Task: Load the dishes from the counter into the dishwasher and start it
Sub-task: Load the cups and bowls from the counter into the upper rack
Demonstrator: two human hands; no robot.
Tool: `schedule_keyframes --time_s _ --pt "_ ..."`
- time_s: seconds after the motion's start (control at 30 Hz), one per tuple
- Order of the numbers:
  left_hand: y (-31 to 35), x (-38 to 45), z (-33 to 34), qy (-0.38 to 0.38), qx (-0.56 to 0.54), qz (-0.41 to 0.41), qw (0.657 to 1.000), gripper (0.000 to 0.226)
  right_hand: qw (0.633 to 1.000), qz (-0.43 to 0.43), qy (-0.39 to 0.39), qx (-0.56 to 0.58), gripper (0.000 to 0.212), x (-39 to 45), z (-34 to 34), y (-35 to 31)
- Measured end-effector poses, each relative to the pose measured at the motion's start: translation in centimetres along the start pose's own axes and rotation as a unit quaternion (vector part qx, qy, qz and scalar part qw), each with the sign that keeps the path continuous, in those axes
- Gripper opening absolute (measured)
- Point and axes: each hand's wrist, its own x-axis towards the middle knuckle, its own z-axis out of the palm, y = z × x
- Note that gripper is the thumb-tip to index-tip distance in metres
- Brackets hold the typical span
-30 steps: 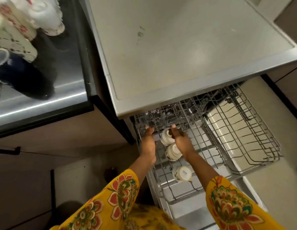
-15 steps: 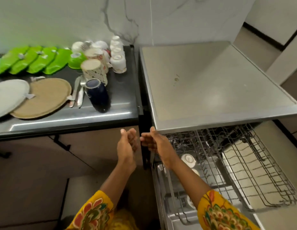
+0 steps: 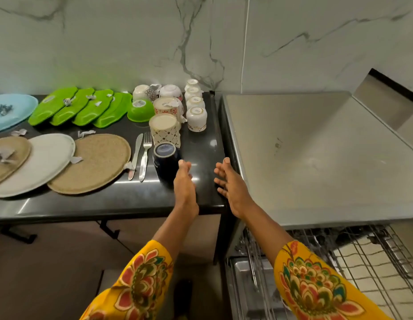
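- The dishwasher [image 3: 316,158] is my landmark: steel top bare, its wire rack [image 3: 362,262] pulled out below.
- Left of it, the black counter [image 3: 108,202] holds the dishes to load.
- Farthest from it lie the round plates [image 3: 90,162] and green dishes [image 3: 80,107]: flat and probably light, best lifted by the rim.
- Nearer stands the navy cup [image 3: 166,162], upside down; glazed, so likely slick and breakable. I'd wrap its sides.
- My left hand [image 3: 184,181] hovers just beside that cup, fingers straight, empty.
- My right hand [image 3: 230,183], at the counter's edge next to the dishwasher, is spread and empty.
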Motion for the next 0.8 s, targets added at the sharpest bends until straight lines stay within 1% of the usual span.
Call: schedule_keyframes --time_s 0.03,0.13,0.23,0.3,0.4,0.5,0.57,0.67,0.73,0.8 --pt "0.3 1.1 0.5 -0.004 0.001 -0.008 1.000 0.048 1.000 0.004 0.001 -0.001 0.050 1.2 0.4 -0.3" --pt "0.8 4.4 2.3 -0.023 -0.002 -0.032 0.999 0.053 1.000 0.011 0.008 -0.001 0.060 5.3 1.6 -1.2" --pt "1.3 7.8 4.2 -0.037 0.003 -0.044 0.998 0.052 1.000 0.002 0.015 0.016 0.059 9.3 2.7 -2.6" --pt "1.5 10.2 5.3 -0.028 0.012 -0.028 0.999 0.050 0.999 -0.010 0.028 0.020 0.057 11.8 3.2 -3.5" --pt "1.7 13.8 6.7 0.009 0.028 0.010 1.000 0.050 0.999 -0.022 0.041 0.028 0.053 15.1 3.9 -4.8" --pt "2.2 16.5 8.1 0.048 0.044 0.030 0.997 0.051 0.998 -0.026 0.040 0.051 0.051 17.7 4.1 -6.2" --pt "2.6 18.0 8.9 0.068 0.041 0.051 0.996 0.052 0.998 -0.025 0.034 0.047 0.049 19.0 4.2 -6.9" --pt "3.1 19.7 9.7 0.070 0.008 0.042 0.997 0.051 0.999 -0.017 0.027 0.043 0.045 20.4 4.1 -7.3" --pt "3.1 20.1 10.0 0.053 -0.014 0.037 0.998 0.052 0.998 -0.002 0.024 0.053 0.040 20.7 3.8 -7.4" --pt "3.0 19.8 10.0 0.045 -0.012 0.037 0.998 0.053 0.998 0.000 0.018 0.060 0.040 20.4 3.4 -7.2"
